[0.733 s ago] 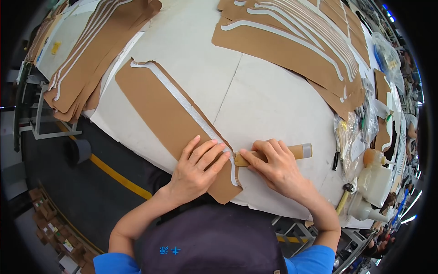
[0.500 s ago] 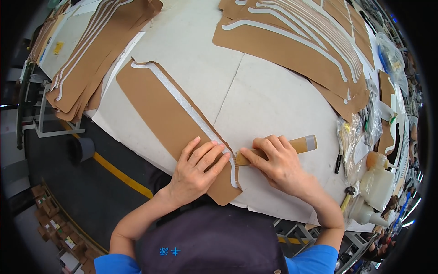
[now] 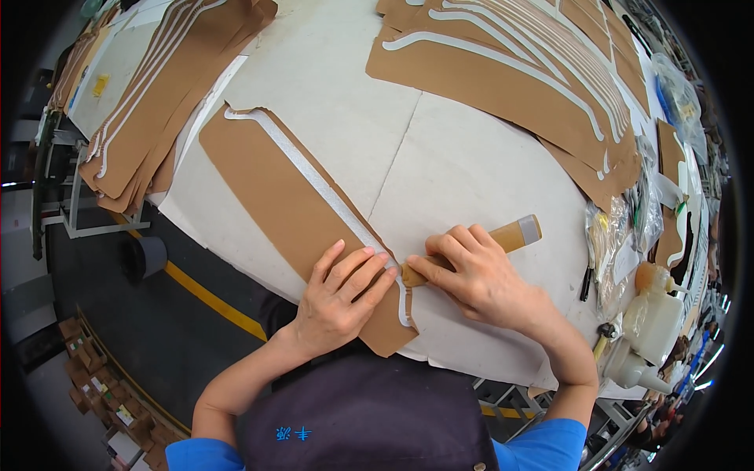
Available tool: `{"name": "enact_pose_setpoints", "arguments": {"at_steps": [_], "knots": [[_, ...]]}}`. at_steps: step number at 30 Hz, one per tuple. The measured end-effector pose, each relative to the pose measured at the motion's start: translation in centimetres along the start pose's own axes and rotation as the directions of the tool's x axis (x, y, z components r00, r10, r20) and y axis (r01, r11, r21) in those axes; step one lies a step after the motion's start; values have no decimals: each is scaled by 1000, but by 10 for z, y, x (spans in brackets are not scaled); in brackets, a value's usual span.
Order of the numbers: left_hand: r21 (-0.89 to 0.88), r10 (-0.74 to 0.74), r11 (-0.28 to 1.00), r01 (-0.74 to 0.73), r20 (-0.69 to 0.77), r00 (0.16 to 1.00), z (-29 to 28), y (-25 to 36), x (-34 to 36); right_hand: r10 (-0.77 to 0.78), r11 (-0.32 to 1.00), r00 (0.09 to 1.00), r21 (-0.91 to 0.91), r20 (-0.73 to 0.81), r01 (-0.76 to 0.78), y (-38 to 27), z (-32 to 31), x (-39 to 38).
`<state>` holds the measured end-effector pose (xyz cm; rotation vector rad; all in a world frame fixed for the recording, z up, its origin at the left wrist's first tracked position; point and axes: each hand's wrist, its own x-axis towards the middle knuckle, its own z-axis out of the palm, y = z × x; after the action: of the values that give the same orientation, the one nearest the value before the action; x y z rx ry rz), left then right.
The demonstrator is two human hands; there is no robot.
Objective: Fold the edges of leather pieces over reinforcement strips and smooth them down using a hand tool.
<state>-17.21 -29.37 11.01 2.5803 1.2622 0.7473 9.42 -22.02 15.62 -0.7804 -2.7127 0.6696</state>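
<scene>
**Right hand (image 3: 470,271) grips a tan bar (image 3: 517,235) at the panel's (image 3: 267,184) edge**

The right hand's thumb and fingers close around the bar, a flat tool with a grey far end. Its near tip meets the panel's right edge by the white strip (image 3: 314,179); whether it presses on the strip itself, I cannot tell. Just beside it, the left hand (image 3: 343,298) lies palm down, fingers slightly spread, fingertips on the strip and the brown panel.

The panel lies slantwise on the white table (image 3: 463,165), its lower end at the near edge in front of the dark apron (image 3: 369,416). The strip runs along its right side and hooks at the top.

Farther out, similar brown panels with white strips lie stacked at the upper left (image 3: 153,149) and upper right (image 3: 487,86). Plastic bags (image 3: 616,259) and a whitish bottle (image 3: 656,322) crowd the table's right side. Below on the left, a dark bin (image 3: 143,259) stands near a yellow floor line (image 3: 212,298).
</scene>
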Motion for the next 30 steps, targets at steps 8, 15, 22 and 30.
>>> {"name": "enact_pose_setpoints", "arguments": {"at_steps": [8,15,22,30], "knots": [[-21,-27,999,27,7,1000,-2,-2,3,-33,998,999,-49,0,33,2,1,7],[-31,-81,996,80,-32,996,-7,-2,7,-64,996,998,-58,29,66,7,-1,13],[3,-84,997,84,10,996,-6,-7,4,-85,995,996,-54,25,86,9,-2,20],[31,-149,988,151,-49,988,-9,-12,9,-94,994,995,-56,36,96,12,-5,28]]}}
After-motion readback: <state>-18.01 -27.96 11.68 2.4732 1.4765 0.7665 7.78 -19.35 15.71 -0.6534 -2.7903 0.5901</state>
